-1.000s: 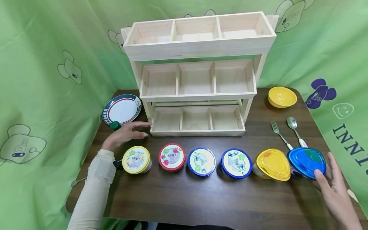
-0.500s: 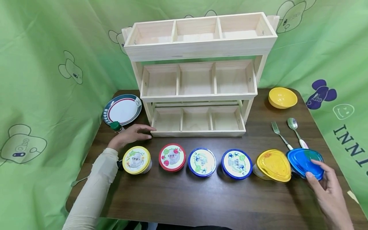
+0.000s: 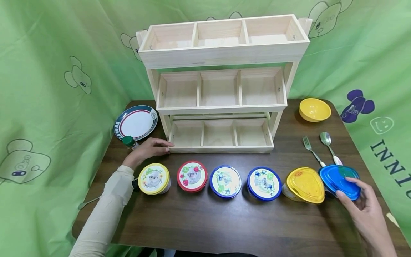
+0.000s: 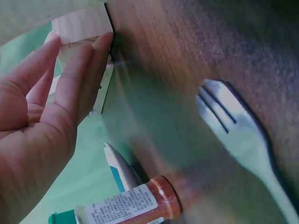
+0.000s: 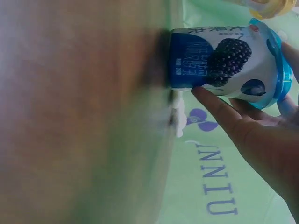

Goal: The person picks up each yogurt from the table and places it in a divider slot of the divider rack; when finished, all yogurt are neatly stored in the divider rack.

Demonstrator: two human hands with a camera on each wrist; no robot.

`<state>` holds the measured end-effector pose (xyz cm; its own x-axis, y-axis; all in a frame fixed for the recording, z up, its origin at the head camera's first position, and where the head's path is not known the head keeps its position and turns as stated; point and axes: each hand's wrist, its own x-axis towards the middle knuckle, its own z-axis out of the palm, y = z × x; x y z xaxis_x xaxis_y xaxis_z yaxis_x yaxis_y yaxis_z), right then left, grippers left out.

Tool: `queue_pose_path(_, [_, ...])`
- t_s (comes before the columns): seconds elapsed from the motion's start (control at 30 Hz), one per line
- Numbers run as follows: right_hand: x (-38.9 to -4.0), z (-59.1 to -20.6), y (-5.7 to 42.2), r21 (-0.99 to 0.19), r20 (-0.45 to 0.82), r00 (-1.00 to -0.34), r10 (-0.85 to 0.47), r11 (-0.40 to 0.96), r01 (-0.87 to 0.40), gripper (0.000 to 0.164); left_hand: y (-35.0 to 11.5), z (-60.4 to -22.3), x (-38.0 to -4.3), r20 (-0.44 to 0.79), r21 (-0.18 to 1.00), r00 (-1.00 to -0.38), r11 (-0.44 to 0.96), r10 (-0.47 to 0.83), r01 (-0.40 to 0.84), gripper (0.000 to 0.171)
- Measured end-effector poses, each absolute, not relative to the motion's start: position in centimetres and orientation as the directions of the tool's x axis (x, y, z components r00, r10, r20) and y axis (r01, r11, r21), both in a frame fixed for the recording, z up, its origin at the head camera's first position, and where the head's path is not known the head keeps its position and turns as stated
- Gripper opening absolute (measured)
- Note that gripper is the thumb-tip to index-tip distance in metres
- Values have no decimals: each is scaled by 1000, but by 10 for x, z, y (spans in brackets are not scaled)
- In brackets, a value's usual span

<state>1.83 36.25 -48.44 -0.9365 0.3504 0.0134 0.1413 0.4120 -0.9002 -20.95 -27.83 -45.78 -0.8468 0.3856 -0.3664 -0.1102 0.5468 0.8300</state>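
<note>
My left hand (image 3: 148, 150) touches the lower left corner of a three-tier wooden shelf (image 3: 221, 150), fingers nearly straight. In the left wrist view its fingertips meet the pale wood end (image 4: 84, 25). On the right, my right hand (image 3: 366, 205) grips a yogurt cup with a blue lid (image 3: 337, 180). The right wrist view shows the cup's blackberry print (image 5: 229, 60), a digit low on its side and other fingers by the lid. Left of it stands a cup with a yellow lid (image 3: 305, 185). The cup's far side is hidden.
Several round lidded tubs, including a red-lidded one (image 3: 192, 176), stand in a row before the shelf. A plate (image 3: 136, 123) and green-capped bottle (image 3: 129, 141) are at left, with a fork (image 4: 233, 121) nearby. At right are a yellow bowl (image 3: 314, 110), another fork (image 3: 313, 150) and a spoon (image 3: 330, 147).
My right hand has shifted left and closed in around the blue-lidded cup, which has moved slightly left. My left hand has slid a little right onto the shelf's corner.
</note>
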Motion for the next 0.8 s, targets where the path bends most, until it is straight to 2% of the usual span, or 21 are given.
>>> queue_pose_path(0.1, [9, -476, 368, -867, 65, -945, 320, 487, 106, 65, -280, -459, -208, -366, 838, -846, 533, 388, -118, 34])
queue_pose_path(0.27, [-12, -454, 378, -865, 166, -947, 275, 502, -6, 63, -282, -461, -208, -362, 851, -845, 510, 393, -128, 36])
queue_pose_path(0.53, [-47, -406, 375, -751, 243, -943, 226, 659, -35, 59, -280, -459, -208, -379, 861, -844, 479, 379, -171, 35])
queue_pose_path(0.8, [-80, -377, 353, -664, 346, -938, 31, 714, -221, 56, -277, -456, -204, -385, 869, -839, 457, 383, -190, 34])
